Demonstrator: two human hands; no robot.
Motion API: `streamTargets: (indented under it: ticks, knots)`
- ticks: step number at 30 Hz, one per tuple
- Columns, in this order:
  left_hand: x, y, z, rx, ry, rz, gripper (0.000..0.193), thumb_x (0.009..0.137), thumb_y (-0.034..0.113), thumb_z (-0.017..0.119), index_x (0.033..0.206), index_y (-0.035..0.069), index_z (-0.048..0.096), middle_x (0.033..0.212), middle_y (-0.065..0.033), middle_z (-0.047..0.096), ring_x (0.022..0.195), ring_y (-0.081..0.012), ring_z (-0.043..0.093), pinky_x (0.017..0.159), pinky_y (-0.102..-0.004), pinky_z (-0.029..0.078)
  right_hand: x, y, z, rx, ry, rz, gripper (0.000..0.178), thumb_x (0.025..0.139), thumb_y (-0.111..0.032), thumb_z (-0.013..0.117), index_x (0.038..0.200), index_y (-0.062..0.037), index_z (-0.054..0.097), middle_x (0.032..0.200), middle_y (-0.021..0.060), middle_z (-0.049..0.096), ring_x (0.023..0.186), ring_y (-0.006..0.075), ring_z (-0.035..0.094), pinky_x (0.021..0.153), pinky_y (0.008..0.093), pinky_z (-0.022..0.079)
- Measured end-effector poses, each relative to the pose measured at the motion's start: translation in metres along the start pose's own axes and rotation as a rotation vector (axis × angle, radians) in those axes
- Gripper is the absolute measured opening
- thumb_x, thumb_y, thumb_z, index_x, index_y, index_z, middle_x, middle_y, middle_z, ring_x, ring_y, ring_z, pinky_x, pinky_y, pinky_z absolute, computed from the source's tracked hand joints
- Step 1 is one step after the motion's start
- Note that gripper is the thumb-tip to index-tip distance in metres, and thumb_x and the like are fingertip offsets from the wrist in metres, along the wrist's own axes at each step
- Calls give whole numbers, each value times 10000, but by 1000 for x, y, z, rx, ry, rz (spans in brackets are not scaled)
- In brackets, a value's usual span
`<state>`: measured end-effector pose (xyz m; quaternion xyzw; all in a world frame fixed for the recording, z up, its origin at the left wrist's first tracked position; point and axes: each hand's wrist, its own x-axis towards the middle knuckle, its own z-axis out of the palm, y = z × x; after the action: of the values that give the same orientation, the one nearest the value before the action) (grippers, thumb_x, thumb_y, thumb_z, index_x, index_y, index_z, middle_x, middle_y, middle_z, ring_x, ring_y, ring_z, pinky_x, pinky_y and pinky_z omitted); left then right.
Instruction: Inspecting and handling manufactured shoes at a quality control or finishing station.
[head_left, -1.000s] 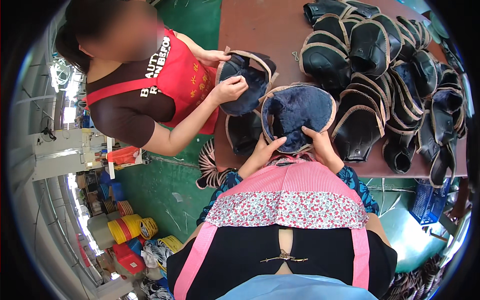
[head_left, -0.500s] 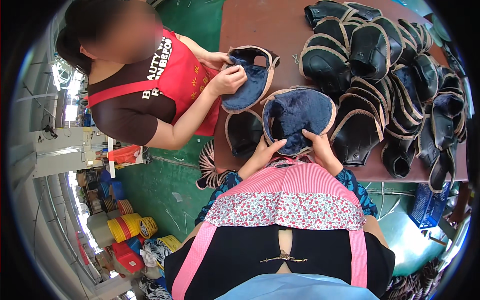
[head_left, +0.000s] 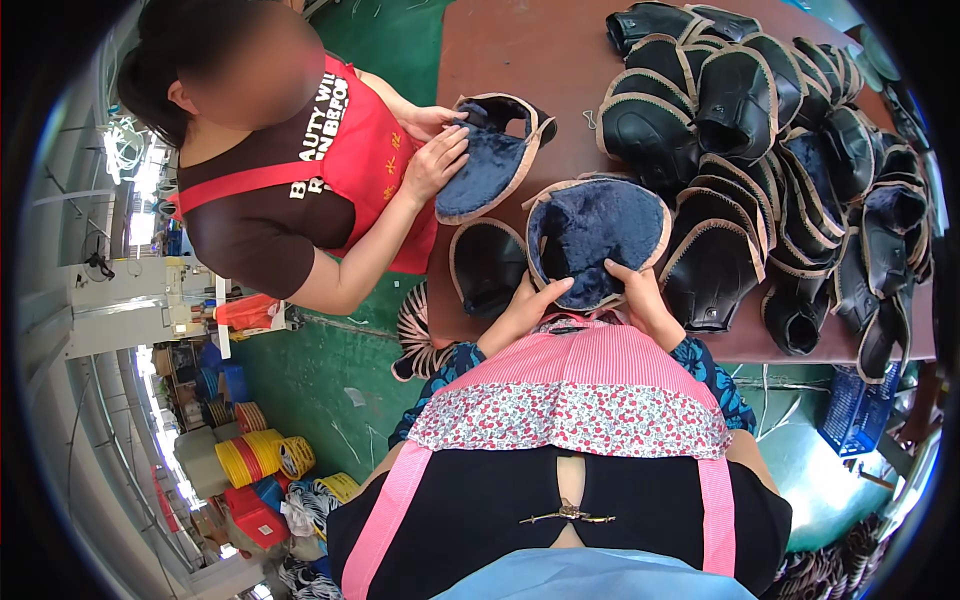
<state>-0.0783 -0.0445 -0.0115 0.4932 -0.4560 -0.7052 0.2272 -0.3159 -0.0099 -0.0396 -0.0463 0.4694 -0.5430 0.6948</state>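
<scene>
Between my hands is a shoe upper (head_left: 595, 228) with dark blue plush lining facing up and a tan edge round it. My left hand (head_left: 527, 310) grips its near left edge, thumb on top of the lining. At the near right edge my right hand (head_left: 643, 300) grips it the same way, its thumb pressed on the plush. The fingers beneath are hidden. Just left of my left hand a black upper (head_left: 488, 268) lies on the table. Further left, a co-worker's hands (head_left: 437, 160) hold another blue-lined upper (head_left: 487, 180).
Black uppers (head_left: 735, 105) lie in a large heap across the right of the reddish-brown table (head_left: 530, 50). A co-worker in a red apron (head_left: 375, 150) stands at the left. A blue crate (head_left: 858, 412) is below the table's right edge. Striped edging pieces (head_left: 412, 335) hang at the left corner.
The co-worker's near hand has drawn back left and now lies flatter on their upper, which has shifted slightly toward them. My hands and my upper look unchanged.
</scene>
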Motion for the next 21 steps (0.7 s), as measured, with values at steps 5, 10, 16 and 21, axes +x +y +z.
streamTargets:
  ticks: [5, 10, 16, 21]
  knots:
    - [0, -2, -2, 22, 15, 66, 988, 1062, 262, 762, 1786, -17, 151, 1788, -164, 337, 1622, -256, 363, 1322, -392, 322, -1, 0, 3, -4, 9, -3, 597, 1021, -52, 735, 1569, 63, 527, 1468, 196, 683, 1274, 345, 714, 1095, 445, 589]
    - [1, -3, -3, -40, 23, 37, 984, 1061, 265, 765, 1783, -19, 159, 1782, -165, 346, 1616, -258, 374, 1317, -392, 332, 2, 2, 4, -28, 0, -8, 592, 1014, -63, 752, 1550, 75, 544, 1464, 194, 695, 1272, 335, 713, 1104, 436, 579]
    - [0, -8, -4, -62, 36, 29, 917, 1061, 244, 767, 1750, -36, 230, 1683, -156, 467, 1499, -235, 506, 1246, -383, 427, 1, 4, 3, -21, -11, -16, 609, 1015, -64, 753, 1563, 78, 530, 1481, 204, 681, 1266, 336, 718, 1108, 437, 579]
    - [2, -11, -5, -81, -1, 27, 880, 1065, 240, 760, 1734, -41, 262, 1634, -144, 514, 1448, -220, 545, 1217, -374, 454, 2, 5, 1, -35, 3, 1, 616, 1015, -53, 745, 1569, 84, 513, 1483, 218, 672, 1274, 345, 714, 1122, 443, 577]
